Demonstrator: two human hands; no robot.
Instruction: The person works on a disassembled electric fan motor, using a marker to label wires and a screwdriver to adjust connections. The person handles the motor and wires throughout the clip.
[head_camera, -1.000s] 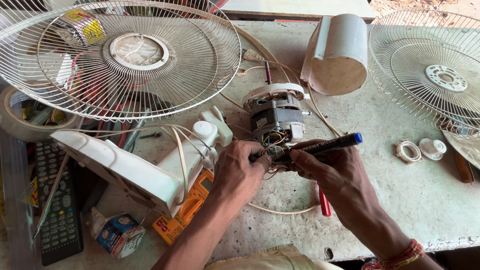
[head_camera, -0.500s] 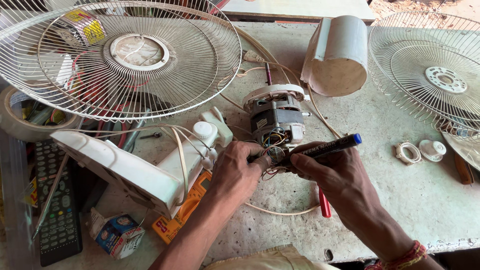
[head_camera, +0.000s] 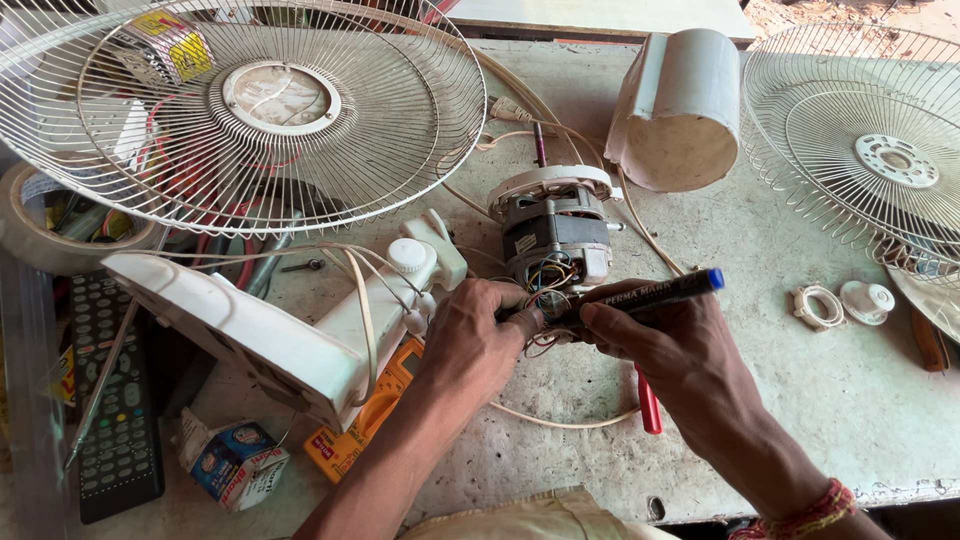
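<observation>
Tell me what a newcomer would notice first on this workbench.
Both hands meet at the centre: the left hand pinches the coloured wires under a bare fan motor, and the right hand holds a black marker with a blue cap against them. A big wire fan guard fills the upper left, with a second guard at the right edge. A white fan base lies beside the left hand.
</observation>
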